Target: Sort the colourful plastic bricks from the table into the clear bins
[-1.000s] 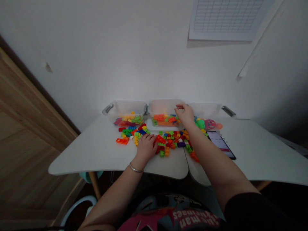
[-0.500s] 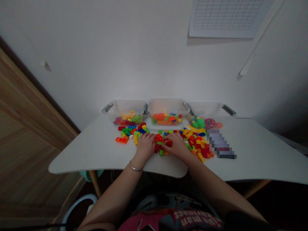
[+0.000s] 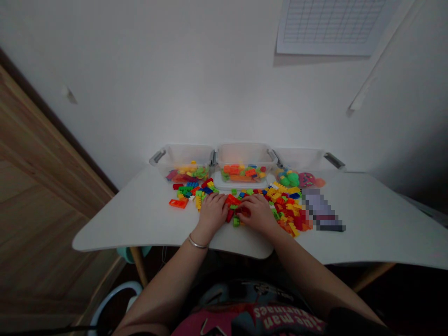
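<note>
In the head view, my left hand (image 3: 213, 211) has curled fingers at the left side of a joined cluster of toy bricks, with an orange-red brick (image 3: 232, 200) at its top. Opposite it, my right hand (image 3: 258, 213) pinches a dark red toy brick (image 3: 246, 212) between thumb and fingers. A red brick (image 3: 229, 215) leans out below the cluster by my left fingers. Close under my hands lies a green brick (image 3: 236, 222). My fingers partly cover the cluster, so how its pieces join is hidden.
Loose bricks (image 3: 285, 205) spread to the right, with a smaller pile (image 3: 189, 190) leftward. Three clear bins stand against the wall: left (image 3: 185, 154), middle (image 3: 245, 153) and right (image 3: 301, 157). A pixelated flat object (image 3: 322, 210) lies right on the white table (image 3: 133, 214).
The orange-red brick between my hands has tilted, and the dark red brick has shifted slightly within my right fingers. A small orange brick near the green one is now out of sight.
</note>
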### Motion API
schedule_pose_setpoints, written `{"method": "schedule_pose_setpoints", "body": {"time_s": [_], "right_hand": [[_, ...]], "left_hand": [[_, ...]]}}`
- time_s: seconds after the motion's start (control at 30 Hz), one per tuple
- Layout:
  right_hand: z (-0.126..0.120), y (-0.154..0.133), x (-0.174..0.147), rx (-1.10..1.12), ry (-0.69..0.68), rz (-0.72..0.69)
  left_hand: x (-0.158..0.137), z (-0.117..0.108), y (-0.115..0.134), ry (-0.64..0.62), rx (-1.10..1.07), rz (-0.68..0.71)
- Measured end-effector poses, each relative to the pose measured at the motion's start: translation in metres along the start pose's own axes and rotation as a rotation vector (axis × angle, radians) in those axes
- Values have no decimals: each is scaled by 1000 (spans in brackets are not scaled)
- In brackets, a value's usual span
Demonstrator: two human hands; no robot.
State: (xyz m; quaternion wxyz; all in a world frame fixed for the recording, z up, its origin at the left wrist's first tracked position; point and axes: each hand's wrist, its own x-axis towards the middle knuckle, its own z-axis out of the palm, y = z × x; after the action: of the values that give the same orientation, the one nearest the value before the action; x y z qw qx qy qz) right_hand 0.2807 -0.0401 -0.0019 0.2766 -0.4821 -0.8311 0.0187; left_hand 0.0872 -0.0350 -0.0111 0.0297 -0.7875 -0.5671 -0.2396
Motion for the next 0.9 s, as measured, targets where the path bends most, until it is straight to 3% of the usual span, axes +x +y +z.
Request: {"method": "schedule_pose_setpoints", "body": {"time_s": [0.67, 0.9], "right_hand": [[-2, 19, 4, -17, 51, 78], [-2, 24, 11, 160, 222, 193]], "left_hand": [[0, -6, 4, -25, 29, -18], [0, -6, 4, -32, 35, -24]]}}
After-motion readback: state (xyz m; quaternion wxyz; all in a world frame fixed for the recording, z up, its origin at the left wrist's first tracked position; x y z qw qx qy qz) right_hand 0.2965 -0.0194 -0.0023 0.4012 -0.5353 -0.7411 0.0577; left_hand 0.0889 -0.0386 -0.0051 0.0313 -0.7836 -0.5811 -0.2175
